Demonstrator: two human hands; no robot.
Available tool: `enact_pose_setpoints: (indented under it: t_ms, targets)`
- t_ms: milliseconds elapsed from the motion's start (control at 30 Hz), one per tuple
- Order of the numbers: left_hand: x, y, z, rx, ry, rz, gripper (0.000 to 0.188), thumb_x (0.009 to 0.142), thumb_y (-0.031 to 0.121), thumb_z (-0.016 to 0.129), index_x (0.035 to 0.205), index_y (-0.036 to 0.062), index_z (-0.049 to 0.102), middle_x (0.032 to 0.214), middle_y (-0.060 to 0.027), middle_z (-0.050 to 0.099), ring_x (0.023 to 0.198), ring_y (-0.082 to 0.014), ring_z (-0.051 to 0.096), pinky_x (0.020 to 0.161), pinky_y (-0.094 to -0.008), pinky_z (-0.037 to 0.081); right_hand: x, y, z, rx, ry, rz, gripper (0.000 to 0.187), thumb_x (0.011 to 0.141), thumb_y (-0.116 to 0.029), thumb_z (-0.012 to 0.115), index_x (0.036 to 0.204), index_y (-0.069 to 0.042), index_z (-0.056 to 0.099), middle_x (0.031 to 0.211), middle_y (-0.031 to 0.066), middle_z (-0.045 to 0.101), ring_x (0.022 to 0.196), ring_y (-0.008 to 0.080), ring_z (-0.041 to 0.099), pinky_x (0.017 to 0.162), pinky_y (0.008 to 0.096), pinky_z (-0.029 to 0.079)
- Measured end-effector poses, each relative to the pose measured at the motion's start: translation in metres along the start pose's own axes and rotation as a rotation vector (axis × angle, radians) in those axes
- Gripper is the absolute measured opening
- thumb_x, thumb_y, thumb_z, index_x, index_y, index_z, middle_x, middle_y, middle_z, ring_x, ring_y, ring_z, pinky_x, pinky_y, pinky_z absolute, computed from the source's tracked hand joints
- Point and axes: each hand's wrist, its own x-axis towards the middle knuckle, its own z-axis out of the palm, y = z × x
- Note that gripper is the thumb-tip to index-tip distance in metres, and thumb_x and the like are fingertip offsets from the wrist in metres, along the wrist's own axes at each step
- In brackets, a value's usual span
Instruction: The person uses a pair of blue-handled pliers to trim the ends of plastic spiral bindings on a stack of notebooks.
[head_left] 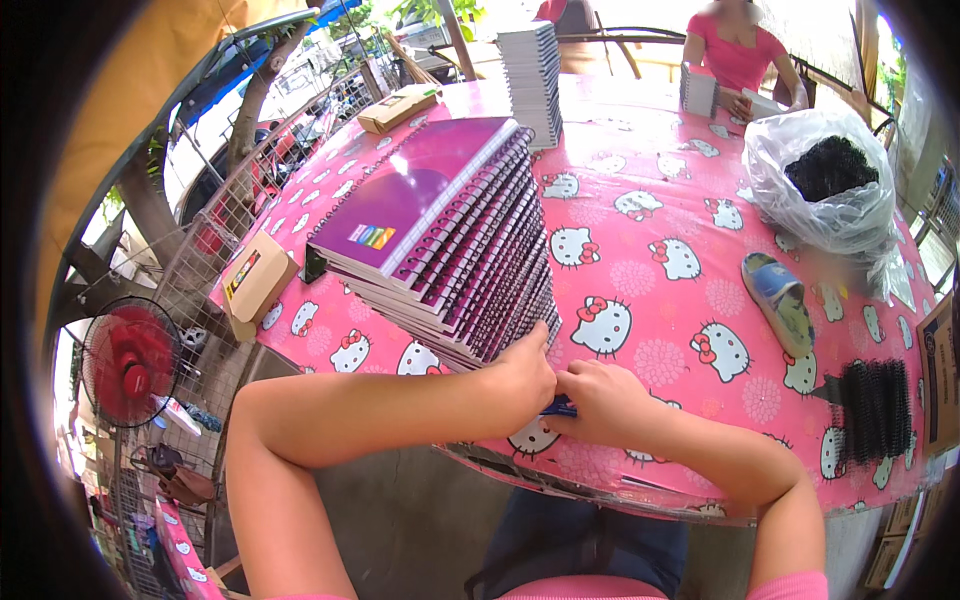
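Observation:
A tall, leaning stack of purple-covered spiral notebooks [420, 200] stands on the table in front of me, its black coil bindings facing right. My left hand [525, 378] is at the near lower corner of the stack, fingers curled by the lowest coils. What those fingers pinch is hidden. Right beside it, my right hand [605, 402] is closed around a small blue-handled tool [560, 406]. Only a bit of blue shows below the fingers, so its exact kind is unclear. The two hands nearly touch, close to the table's front edge.
Black coils lie in a bundle [872, 412] at right and fill a clear plastic bag [820, 195]. A blue slipper-shaped item [780, 300] lies between. Another notebook stack [532, 85] stands behind; cardboard boxes [258, 283] sit left. Across the table, a person [735, 50] handles notebooks.

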Motion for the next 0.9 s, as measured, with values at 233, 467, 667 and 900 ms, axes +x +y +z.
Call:
enact_pose_setpoints:
  t_ms: [233, 467, 667, 900]
  targets:
    - [-0.005, 0.0, -0.006, -0.013, -0.009, -0.008, 0.021, 0.08, 0.028, 0.066, 0.094, 0.0146, 0.074, 0.107, -0.0078, 0.07, 0.12, -0.0264, 0.054, 0.107, -0.0452, 0.026, 0.027, -0.001, -0.032, 0.482, -0.533, 0.475, 0.05, 0.085, -0.049, 0.063, 0.09, 0.0, 0.061, 0.083, 0.0162, 0.068, 0.082, 0.0285, 0.069, 0.067, 0.0443, 0.053]
    - [-0.005, 0.003, -0.002, 0.017, 0.043, -0.027, 0.021, 0.08, 0.028, 0.066, 0.094, 0.0141, 0.074, 0.105, -0.0072, 0.071, 0.12, -0.0257, 0.055, 0.105, -0.044, 0.027, -0.013, -0.008, -0.006, -0.315, 0.017, 0.049, 0.048, 0.081, -0.045, 0.068, 0.102, -0.003, 0.058, 0.095, 0.0139, 0.061, 0.095, 0.0307, 0.06, 0.086, 0.0492, 0.044]
    - [-0.004, 0.001, -0.004, 0.011, 0.001, 0.001, 0.02, 0.081, 0.028, 0.065, 0.093, 0.0148, 0.074, 0.103, -0.0056, 0.071, 0.12, -0.0252, 0.054, 0.104, -0.0446, 0.027, -0.024, 0.001, 0.018, -0.405, 0.164, -0.029, 0.051, 0.081, -0.049, 0.067, 0.105, -0.005, 0.057, 0.103, 0.0137, 0.056, 0.1, 0.0304, 0.054, 0.088, 0.0495, 0.037]
    - [-0.005, 0.003, -0.002, 0.042, 0.016, -0.03, 0.026, 0.084, 0.029, 0.062, 0.102, 0.0147, 0.073, 0.119, -0.0071, 0.065, 0.123, -0.0246, 0.051, 0.105, -0.0455, 0.027, -0.026, 0.001, 0.015, -0.326, 0.144, -0.026, 0.051, 0.081, -0.048, 0.067, 0.109, -0.006, 0.057, 0.108, 0.0129, 0.055, 0.104, 0.0309, 0.053, 0.091, 0.0522, 0.036]
